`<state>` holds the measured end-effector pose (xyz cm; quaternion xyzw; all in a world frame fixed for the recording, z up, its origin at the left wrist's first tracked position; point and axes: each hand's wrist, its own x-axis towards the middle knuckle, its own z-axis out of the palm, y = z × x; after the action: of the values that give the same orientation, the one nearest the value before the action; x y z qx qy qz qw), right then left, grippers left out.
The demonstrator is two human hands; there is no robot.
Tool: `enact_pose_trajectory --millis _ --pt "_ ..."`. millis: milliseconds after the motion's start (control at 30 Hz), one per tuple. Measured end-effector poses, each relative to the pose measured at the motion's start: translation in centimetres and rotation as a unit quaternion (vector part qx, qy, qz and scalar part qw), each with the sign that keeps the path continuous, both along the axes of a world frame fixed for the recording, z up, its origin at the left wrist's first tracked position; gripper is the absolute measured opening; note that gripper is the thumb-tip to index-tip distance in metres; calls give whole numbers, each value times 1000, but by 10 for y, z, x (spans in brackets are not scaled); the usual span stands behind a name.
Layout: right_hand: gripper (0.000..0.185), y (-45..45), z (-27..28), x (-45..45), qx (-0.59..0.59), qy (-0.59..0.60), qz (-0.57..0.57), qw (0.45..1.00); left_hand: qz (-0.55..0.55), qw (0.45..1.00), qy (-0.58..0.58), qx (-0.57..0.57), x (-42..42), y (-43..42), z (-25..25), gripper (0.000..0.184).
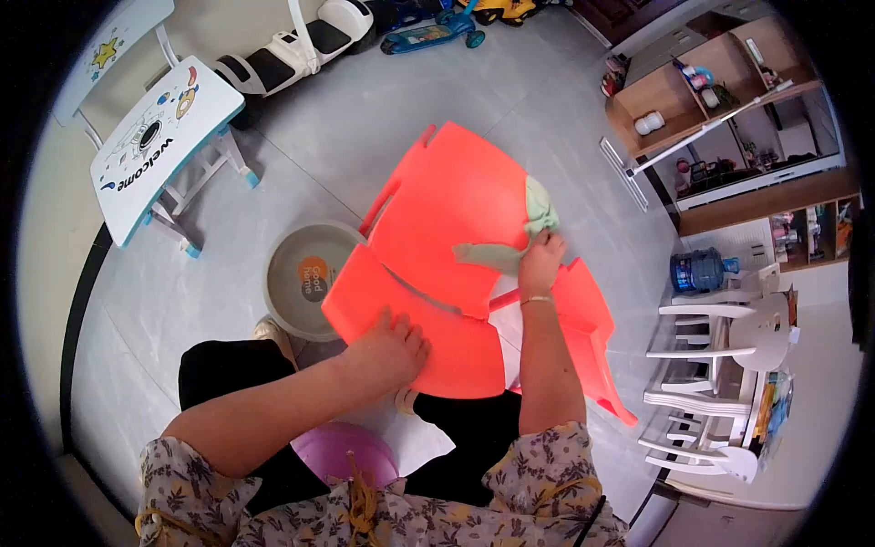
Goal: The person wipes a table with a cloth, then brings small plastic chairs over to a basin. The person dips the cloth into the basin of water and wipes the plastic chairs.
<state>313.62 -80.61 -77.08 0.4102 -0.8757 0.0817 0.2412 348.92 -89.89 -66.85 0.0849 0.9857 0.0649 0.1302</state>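
A red-orange plastic chair (447,214) is tilted in front of my knees, with its leg part (592,333) turned to the right. My left hand (387,351) rests on the chair's nearer panel, palm down, fingers slightly bent and apart, holding nothing. Pinched in my right hand (542,260) is a pale green cloth (540,208) at the chair's right edge. Part of the cloth drapes over that edge, and a duller strip of it lies across the red surface. The chair's underside is hidden.
A grey basin (278,305) sits on the floor, left of the chair. I am seated above a pink-purple stool or tub (346,451). A white folding chair (150,146) stands at left; a hoverboard (292,55) and blue scooter (428,36) are behind. White chairs (702,351) stand at right.
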Motion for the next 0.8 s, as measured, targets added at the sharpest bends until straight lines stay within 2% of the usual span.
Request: enact_pose_trajectory --millis 67,133,167,233,300,400,433,500,533,600,733,800 --pt "45 11 -5 15 -9 -13 -18 1000 2 1000 4 2 1 2 -4 49" --pt "32 17 -4 31 -55 -101 43 992 20 999 45 6 5 4 -9 47" --pt "30 14 25 56 1 -144 68 987 13 999 41 10 7 6 -10 47" --pt "28 13 26 74 97 -160 130 974 0 999 42 -6 4 1 -9 47" --pt "25 7 4 83 147 -322 82 932 -6 999 38 -13 2 -1 -8 46" --pt "25 6 -17 82 190 -309 115 925 3 1000 24 -18 6 0 -5 45" --pt "25 6 -13 84 191 -311 115 924 5 1000 17 -18 9 1 -4 46" --pt "29 6 -1 82 309 -335 157 876 0 1000 -4 -24 11 -6 -19 47" --pt "29 8 9 86 312 -334 155 876 -3 999 -23 -30 11 -9 -24 48" --pt "35 11 32 94 324 -406 156 840 1 1000 -7 -29 16 -15 -23 49" --pt "37 27 79 118 316 -425 162 833 13 1000 11 -26 22 -16 -19 50" --pt "34 37 92 124 328 -564 110 750 10 1000 1 -28 21 -16 -23 50"
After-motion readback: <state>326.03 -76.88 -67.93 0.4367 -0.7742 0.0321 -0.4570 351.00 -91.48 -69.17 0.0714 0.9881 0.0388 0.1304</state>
